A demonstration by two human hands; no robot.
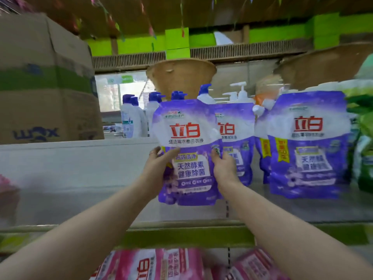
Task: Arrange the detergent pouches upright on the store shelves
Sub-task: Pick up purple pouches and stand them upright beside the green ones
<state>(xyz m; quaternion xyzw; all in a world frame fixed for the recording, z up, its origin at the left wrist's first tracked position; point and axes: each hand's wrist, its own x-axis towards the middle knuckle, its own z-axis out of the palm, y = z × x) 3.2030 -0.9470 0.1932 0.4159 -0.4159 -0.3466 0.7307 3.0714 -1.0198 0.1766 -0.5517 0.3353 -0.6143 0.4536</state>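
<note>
A purple and white detergent pouch (186,138) with red lettering is held upright over the pale shelf (80,199), its base near the shelf surface. My left hand (159,168) grips its left edge, and my right hand (223,166) grips its right edge. Behind it stands a second purple pouch (237,142), partly hidden. A third purple pouch (308,144) stands upright further right, with another one half hidden behind its left side.
A large cardboard box (44,81) sits on top at the left. Pump bottles (133,118) stand behind the pouches. Green packs (363,138) crowd the right edge. Pink pouches (151,263) lie on the shelf below the green rail (181,235).
</note>
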